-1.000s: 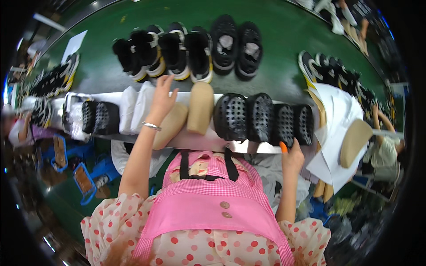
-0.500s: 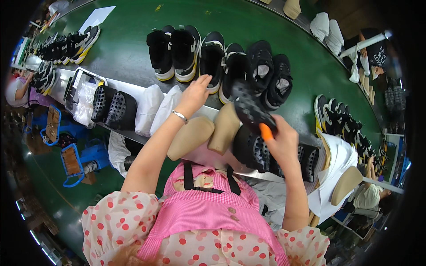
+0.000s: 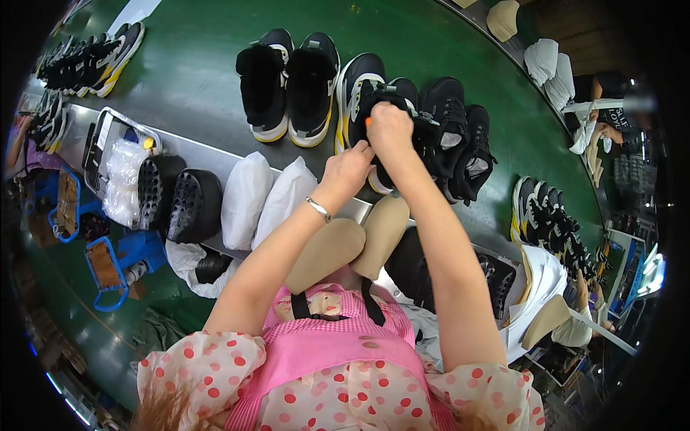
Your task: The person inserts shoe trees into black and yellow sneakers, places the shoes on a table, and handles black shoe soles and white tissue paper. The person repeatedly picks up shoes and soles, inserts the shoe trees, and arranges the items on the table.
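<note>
My right hand (image 3: pixel 392 131) is closed at the opening of a black sneaker with a white and yellow sole (image 3: pixel 351 97). An orange bit (image 3: pixel 368 122) shows beside its fingers. The black studded shoe form it carried earlier is hidden by the hand and the shoe. My left hand (image 3: pixel 346 172) has its fingers bent together at the sneaker's heel end, just below the right hand; its grip is partly hidden. Two fleece-lined sneakers (image 3: pixel 314 93) stand left of my hands. Right of them are black lace-up shoes with white paper stuffing (image 3: pixel 474 151).
Along the near table edge lie beige shoe forms (image 3: pixel 327 251), white-wrapped forms (image 3: pixel 246 194) and black studded forms (image 3: pixel 195 205). A basket with plastic wrap (image 3: pixel 126 179) is farther left. Shoe rows (image 3: pixel 550 215) and white sheets (image 3: pixel 535 287) are at the right. Blue stools (image 3: pixel 111 273) stand below left.
My right hand has moved up and left with the black studded form, from above the near edge to the sneaker's opening. My left hand has come lower and right, close beside it.
</note>
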{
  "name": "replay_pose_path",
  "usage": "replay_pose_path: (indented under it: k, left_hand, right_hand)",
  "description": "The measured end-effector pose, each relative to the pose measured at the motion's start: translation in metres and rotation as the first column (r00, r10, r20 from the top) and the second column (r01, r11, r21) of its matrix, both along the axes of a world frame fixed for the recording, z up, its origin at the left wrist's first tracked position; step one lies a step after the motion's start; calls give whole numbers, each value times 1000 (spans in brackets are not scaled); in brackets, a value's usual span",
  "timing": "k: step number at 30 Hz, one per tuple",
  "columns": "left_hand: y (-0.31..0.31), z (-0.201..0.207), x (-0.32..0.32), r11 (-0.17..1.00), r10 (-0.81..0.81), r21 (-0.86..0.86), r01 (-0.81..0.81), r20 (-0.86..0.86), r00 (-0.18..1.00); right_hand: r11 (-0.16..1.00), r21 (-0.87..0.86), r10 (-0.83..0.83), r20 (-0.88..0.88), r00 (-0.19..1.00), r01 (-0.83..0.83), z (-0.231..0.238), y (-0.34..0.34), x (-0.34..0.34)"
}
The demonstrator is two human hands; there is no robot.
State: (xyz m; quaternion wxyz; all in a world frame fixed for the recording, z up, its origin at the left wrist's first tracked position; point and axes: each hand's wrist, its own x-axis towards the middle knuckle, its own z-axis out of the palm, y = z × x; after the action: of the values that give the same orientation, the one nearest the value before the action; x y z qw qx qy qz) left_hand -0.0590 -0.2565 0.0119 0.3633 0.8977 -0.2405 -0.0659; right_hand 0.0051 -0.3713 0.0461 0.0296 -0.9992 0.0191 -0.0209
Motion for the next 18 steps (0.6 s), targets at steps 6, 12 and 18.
replay_pose_path:
  k: [6,12,18]
  left_hand:
    - [2,-16,14,999,26,26,-24,-91,996]
    - [3,-13,19,996,48,72,-42,-81,996]
    - [1,1,18,943,103,330,-50,-148,984]
  right_hand:
    - [981,88,-156,-161,975,171,-42,15,33]
    - [985,91,-133,-161,978,149,-56,17,48]
    - [904,427,93,-266,959,31,9,3,-5]
